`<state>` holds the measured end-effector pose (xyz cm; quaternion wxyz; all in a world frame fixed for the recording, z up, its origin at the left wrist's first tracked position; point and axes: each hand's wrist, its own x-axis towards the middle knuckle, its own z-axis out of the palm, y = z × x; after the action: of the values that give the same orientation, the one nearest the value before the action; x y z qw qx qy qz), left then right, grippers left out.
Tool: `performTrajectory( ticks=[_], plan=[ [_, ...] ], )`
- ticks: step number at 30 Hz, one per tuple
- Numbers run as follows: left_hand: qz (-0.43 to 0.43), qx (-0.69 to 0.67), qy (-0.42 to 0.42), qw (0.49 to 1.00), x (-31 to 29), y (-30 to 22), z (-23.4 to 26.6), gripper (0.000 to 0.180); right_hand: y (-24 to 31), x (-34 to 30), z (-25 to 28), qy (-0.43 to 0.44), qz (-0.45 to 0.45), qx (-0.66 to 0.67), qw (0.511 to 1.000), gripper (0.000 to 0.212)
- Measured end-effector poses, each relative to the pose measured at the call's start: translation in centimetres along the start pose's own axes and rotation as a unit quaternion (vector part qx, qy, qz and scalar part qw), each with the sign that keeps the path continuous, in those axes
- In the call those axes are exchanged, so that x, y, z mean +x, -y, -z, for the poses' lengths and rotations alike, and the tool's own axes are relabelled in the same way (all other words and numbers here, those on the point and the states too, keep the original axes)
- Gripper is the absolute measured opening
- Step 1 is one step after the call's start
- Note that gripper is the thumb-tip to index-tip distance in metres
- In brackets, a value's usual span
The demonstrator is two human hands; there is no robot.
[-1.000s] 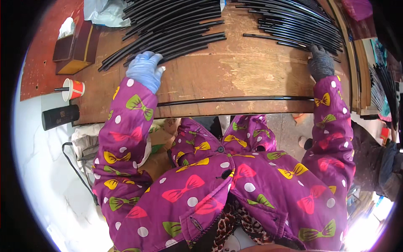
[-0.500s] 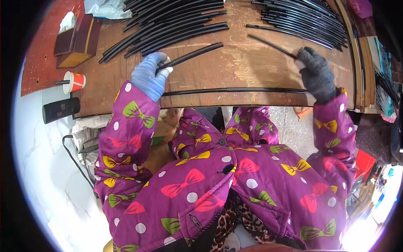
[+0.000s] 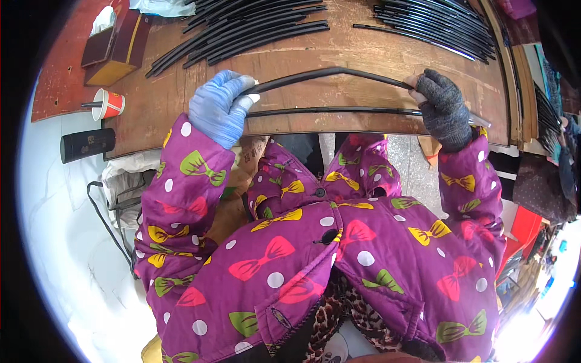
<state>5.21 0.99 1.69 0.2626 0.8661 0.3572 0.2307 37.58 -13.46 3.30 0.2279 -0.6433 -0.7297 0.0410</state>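
Note:
My left hand, in a light blue glove, is closed around the near end of a thick black tube. My right hand, in a dark grey fingerless-looking glove, pinches the outer end of a thinner black rod. Above the table the inner ends of tube and rod meet at a shallow peak. Whether one sits inside the other I cannot tell. Below them, along the table's front edge, lies a long jointed black rod, its ends passing under or beside my hands.
Thick black tubes lie piled at the back left, thinner black rods at the back right. On the wooden table's left side are a brown box, a red and white paper cup and a black cylinder.
The tube and the thin rod, apart before, now touch end to end between my hands. My right hand has moved slightly left and turned its rod toward the tube.

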Motion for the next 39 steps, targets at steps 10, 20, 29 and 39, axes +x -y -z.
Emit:
performTrajectory(
  ticks=[10, 20, 29, 39],
  plan=[
    [-0.072, 0.144, -0.030, 0.986, -0.4, -2.0, -0.6, 0.022, 1.1, 2.3, 0.6, -0.084, 0.005, 0.026, 0.996, 0.032],
    [0.025, -0.015, 0.025, 0.999, -1.6, -1.2, 0.3, 0.019, -6.3, -4.7, 2.9, -0.105, -0.284, 0.198, 0.932, 0.027],
    [-0.125, 0.063, 0.035, 0.990, -1.4, -2.9, -1.2, 0.016, 5.0, -3.0, -3.0, -0.021, -0.207, 0.321, 0.924, 0.018],
    [-0.105, 0.067, 0.088, 0.988, -0.4, -2.3, -1.6, 0.020, 5.0, -1.7, -2.9, -0.085, -0.262, 0.486, 0.830, 0.020]
  ],
)
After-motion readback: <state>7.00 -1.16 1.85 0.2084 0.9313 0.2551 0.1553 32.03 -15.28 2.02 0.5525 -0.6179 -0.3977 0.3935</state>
